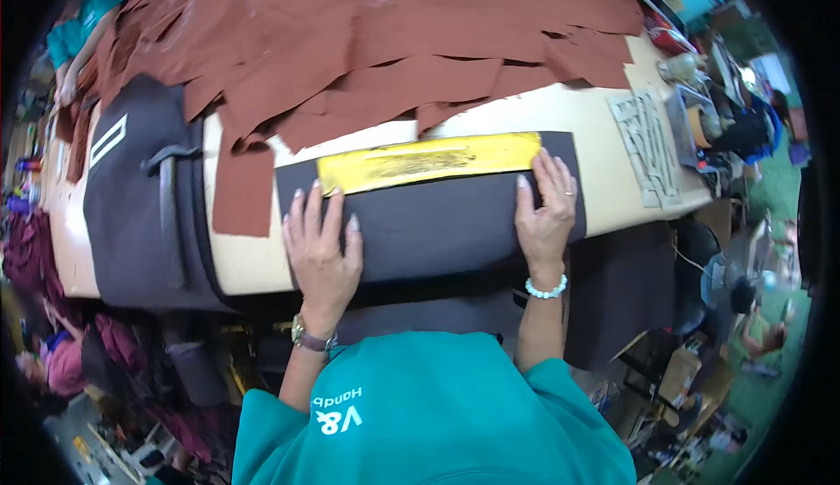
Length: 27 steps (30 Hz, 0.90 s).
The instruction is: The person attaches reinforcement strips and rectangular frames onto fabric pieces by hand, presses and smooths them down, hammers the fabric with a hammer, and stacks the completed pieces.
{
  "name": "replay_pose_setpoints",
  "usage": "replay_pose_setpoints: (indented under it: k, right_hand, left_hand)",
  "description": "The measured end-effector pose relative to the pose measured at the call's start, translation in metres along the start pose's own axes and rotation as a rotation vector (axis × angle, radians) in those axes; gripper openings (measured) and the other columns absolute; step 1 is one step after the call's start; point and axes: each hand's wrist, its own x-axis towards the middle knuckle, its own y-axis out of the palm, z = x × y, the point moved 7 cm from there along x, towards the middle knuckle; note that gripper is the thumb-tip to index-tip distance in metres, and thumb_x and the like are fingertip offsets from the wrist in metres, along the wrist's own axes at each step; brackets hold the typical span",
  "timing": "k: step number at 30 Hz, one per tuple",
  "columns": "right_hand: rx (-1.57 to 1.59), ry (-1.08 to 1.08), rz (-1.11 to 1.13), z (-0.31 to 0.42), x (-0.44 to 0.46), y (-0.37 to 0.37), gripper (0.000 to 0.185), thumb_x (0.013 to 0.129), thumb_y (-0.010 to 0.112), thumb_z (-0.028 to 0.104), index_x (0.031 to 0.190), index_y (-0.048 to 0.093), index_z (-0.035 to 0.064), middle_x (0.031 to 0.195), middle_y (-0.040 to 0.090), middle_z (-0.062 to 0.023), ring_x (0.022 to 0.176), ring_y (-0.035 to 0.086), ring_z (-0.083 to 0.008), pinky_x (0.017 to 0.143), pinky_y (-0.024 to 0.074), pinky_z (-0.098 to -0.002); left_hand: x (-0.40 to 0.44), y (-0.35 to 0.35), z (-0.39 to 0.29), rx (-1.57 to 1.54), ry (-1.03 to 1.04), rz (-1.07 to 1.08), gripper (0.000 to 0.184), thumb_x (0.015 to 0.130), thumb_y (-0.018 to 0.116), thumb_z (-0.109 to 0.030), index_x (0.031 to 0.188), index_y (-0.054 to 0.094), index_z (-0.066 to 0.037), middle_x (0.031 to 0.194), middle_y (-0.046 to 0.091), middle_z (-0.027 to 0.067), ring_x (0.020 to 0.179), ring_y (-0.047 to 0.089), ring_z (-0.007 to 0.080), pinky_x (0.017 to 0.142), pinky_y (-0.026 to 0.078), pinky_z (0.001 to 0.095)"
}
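Laying the left hand [320, 247] open on the dark sheet [437, 227], touching the left end of the yellow strip [429, 161] — gripping nothing. Touching the strip's right end with the right hand [549, 212], likewise open and empty. Framing the strip between both — along the sheet's far side, on the tabletop [612, 192].

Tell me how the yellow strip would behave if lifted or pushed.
The yellow strip is likely fairly stiff, as its long edges run nearly straight. It is probably light, since it looks thin. Lying flat, it seems unlikely to roll.
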Motion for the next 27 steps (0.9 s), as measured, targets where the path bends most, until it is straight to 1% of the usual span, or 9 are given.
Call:
replay_pose_setpoints:
  k: [4,5,7,10,20,23,25,26,27]
  right_hand:
    - [0.026,0.015,-0.010,0.000,-0.001,-0.001,0.032,0.080,0.063,0.014,0.112,0.064,0.0070,0.120,0.059,-0.0107,0.115,0.049,-0.0330,0.101,0.0321,-0.0477]
    - [0.016,0.011,0.001,0.000,-0.001,0.000,0.031,0.080,0.063,0.014,0.111,0.065,0.0061,0.120,0.059,-0.0107,0.115,0.049,-0.0336,0.101,0.0320,-0.0480]
    - [-0.010,0.019,0.017,0.004,0.000,-0.002,0.030,0.082,0.063,0.011,0.111,0.065,0.0043,0.119,0.060,-0.0124,0.115,0.050,-0.0345,0.101,0.0340,-0.0434]
    - [0.021,0.029,0.010,0.001,-0.001,0.000,0.031,0.081,0.062,0.015,0.110,0.065,0.0059,0.121,0.058,-0.0108,0.116,0.048,-0.0339,0.101,0.0318,-0.0483]
    - [0.013,0.013,0.009,0.001,-0.001,0.001,0.031,0.081,0.062,0.015,0.110,0.065,0.0045,0.121,0.058,-0.0107,0.116,0.048,-0.0344,0.101,0.0319,-0.0495]
    - [0.011,0.005,0.000,0.003,-0.001,0.000,0.030,0.081,0.062,0.015,0.108,0.065,0.0037,0.121,0.058,-0.0104,0.116,0.048,-0.0346,0.100,0.0319,-0.0501]
    - [-0.011,-0.011,-0.022,0.006,0.001,-0.002,0.029,0.080,0.062,0.015,0.106,0.066,0.0026,0.120,0.059,-0.0099,0.116,0.048,-0.0346,0.100,0.0318,-0.0512]
    - [-0.075,-0.041,-0.002,0.010,0.003,-0.002,0.028,0.080,0.062,0.015,0.104,0.066,0.0021,0.120,0.059,-0.0094,0.116,0.048,-0.0343,0.100,0.0318,-0.0523]
    - [-0.143,-0.070,0.017,0.013,0.007,-0.002,0.027,0.079,0.062,0.015,0.103,0.066,0.0016,0.119,0.059,-0.0089,0.116,0.048,-0.0339,0.099,0.0318,-0.0535]
  left_hand:
    - [0.000,-0.001,-0.001,0.009,0.002,0.011,0.042,0.084,0.058,-0.018,0.124,0.054,-0.008,0.133,0.046,0.0147,0.125,0.038,0.0366,0.102,0.028,0.0504]
    - [0.000,0.000,-0.001,0.016,0.004,0.010,0.042,0.084,0.058,-0.018,0.125,0.054,-0.008,0.133,0.047,0.0148,0.126,0.038,0.0367,0.102,0.028,0.0505]
    - [0.000,0.000,-0.002,0.021,0.006,0.008,0.043,0.084,0.058,-0.019,0.125,0.054,-0.008,0.133,0.047,0.0150,0.126,0.037,0.0368,0.102,0.028,0.0508]
    - [0.000,0.000,-0.002,0.021,0.003,0.009,0.042,0.085,0.058,-0.019,0.126,0.054,-0.008,0.133,0.047,0.0151,0.126,0.037,0.0369,0.102,0.028,0.0511]
    - [-0.001,0.000,-0.001,0.022,0.011,0.015,0.041,0.086,0.057,-0.019,0.125,0.054,-0.007,0.134,0.046,0.0152,0.127,0.037,0.0369,0.103,0.028,0.0506]
    - [0.000,-0.001,-0.003,0.014,0.016,0.015,0.040,0.086,0.056,-0.018,0.124,0.054,-0.005,0.135,0.045,0.0151,0.127,0.036,0.0370,0.103,0.028,0.0508]
    - [0.003,-0.005,-0.009,0.086,0.064,0.003,0.039,0.086,0.055,-0.017,0.123,0.054,-0.003,0.135,0.045,0.0150,0.128,0.035,0.0374,0.103,0.027,0.0511]
    - [0.007,-0.008,-0.013,0.116,0.092,-0.004,0.038,0.087,0.055,-0.017,0.122,0.055,-0.002,0.136,0.045,0.0150,0.128,0.035,0.0376,0.103,0.027,0.0513]
    - [0.012,-0.010,-0.019,0.217,0.143,0.028,0.035,0.088,0.052,-0.016,0.118,0.055,0.001,0.136,0.044,0.0154,0.129,0.034,0.0361,0.104,0.026,0.0518]
